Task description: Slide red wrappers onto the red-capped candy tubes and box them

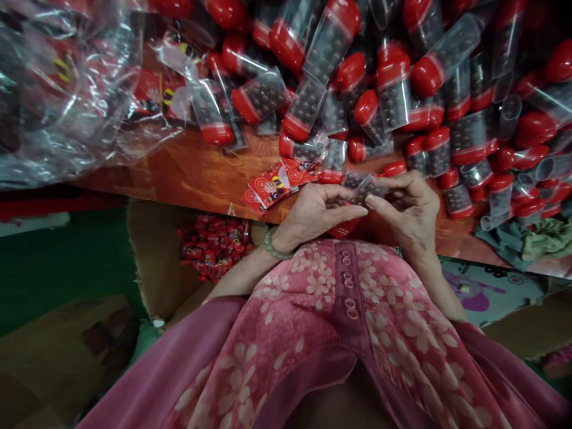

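Note:
Between my two hands, close to the table's front edge, is a small clear plastic tube (358,183) with dark round beads inside. My left hand (315,213) closes on its left end, thumb stretched along the near side. The fingers and thumb of my right hand (409,208) pinch its right end. Under the hands a piece of red printed card (344,229) partly shows. Left of the tube lie red printed cards (279,182) in a small overlapping stack.
Many red-capped clear tubes of dark beads (393,89) cover the table's back and right. Clear plastic bags (75,89) fill the far left. Below the wooden table edge (179,179) stands a cardboard box (154,256) with small red packets (217,247). A cloth (531,241) lies at right.

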Demonstrator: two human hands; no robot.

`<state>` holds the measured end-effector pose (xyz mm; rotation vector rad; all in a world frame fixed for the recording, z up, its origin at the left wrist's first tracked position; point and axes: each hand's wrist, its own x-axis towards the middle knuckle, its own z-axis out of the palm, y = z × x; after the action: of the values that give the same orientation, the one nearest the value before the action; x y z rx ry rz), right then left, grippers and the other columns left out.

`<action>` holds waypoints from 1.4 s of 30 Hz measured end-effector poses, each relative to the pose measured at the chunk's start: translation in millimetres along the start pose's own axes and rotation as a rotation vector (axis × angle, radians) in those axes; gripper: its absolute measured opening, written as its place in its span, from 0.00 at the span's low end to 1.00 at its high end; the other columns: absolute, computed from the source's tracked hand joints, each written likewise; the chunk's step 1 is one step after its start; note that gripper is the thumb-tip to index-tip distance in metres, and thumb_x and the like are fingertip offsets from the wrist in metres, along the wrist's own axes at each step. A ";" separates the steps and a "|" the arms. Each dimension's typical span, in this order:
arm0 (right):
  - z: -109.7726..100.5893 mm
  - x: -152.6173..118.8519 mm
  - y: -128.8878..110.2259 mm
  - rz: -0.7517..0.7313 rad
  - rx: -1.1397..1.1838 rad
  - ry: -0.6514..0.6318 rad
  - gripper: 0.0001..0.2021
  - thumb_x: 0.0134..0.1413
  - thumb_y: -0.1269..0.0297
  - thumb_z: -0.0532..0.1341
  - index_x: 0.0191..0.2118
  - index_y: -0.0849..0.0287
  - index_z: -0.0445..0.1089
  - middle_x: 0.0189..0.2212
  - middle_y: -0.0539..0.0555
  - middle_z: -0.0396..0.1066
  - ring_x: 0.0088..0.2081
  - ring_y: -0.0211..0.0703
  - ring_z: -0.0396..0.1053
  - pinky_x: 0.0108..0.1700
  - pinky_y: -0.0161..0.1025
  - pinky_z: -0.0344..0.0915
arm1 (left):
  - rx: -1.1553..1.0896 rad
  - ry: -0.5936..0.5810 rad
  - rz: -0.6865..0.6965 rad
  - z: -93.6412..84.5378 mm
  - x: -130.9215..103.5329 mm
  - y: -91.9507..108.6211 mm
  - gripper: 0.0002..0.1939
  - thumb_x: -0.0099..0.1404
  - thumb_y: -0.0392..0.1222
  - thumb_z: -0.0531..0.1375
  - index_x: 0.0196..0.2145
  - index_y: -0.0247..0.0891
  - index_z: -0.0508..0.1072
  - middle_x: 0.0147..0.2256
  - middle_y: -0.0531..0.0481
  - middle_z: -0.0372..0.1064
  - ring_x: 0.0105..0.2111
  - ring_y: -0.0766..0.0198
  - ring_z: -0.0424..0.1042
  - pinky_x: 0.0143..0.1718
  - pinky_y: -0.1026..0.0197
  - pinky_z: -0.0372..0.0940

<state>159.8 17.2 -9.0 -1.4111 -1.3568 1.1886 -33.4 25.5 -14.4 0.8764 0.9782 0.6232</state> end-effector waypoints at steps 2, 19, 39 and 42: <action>1.3 -2.2 0.4 -0.022 -0.019 0.025 0.14 0.52 0.52 0.74 0.38 0.52 0.73 0.30 0.45 0.74 0.30 0.35 0.74 0.34 0.35 0.75 | -0.001 -0.092 -0.027 -3.9 -3.8 -1.1 0.25 0.58 0.60 0.69 0.37 0.32 0.81 0.31 0.50 0.74 0.29 0.68 0.67 0.33 0.64 0.62; 1.6 -23.2 5.9 -0.106 0.003 0.066 0.11 0.53 0.58 0.74 0.41 0.50 0.79 0.31 0.46 0.75 0.31 0.35 0.73 0.34 0.35 0.73 | -0.050 -0.161 0.030 -1.0 -22.0 -11.3 0.25 0.65 0.63 0.62 0.31 0.35 0.75 0.28 0.52 0.68 0.29 0.67 0.65 0.33 0.62 0.61; 8.0 -39.6 4.7 -0.138 0.026 0.074 0.12 0.53 0.55 0.74 0.40 0.51 0.76 0.31 0.46 0.77 0.31 0.38 0.77 0.36 0.37 0.76 | 0.073 -0.127 0.065 -3.0 -36.0 -18.7 0.22 0.64 0.57 0.64 0.43 0.34 0.83 0.35 0.48 0.80 0.31 0.66 0.72 0.34 0.64 0.66; 8.0 -39.4 6.2 -0.123 -0.022 0.057 0.16 0.53 0.56 0.73 0.47 0.50 0.76 0.35 0.47 0.79 0.34 0.39 0.79 0.40 0.39 0.78 | 0.275 -0.036 0.162 -4.7 -37.9 -20.4 0.19 0.67 0.51 0.62 0.46 0.36 0.84 0.37 0.47 0.83 0.32 0.64 0.76 0.36 0.63 0.67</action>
<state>154.5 -23.0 -13.3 -1.3465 -1.3999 1.0483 -52.8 -13.2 -16.5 1.2159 0.9801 0.6162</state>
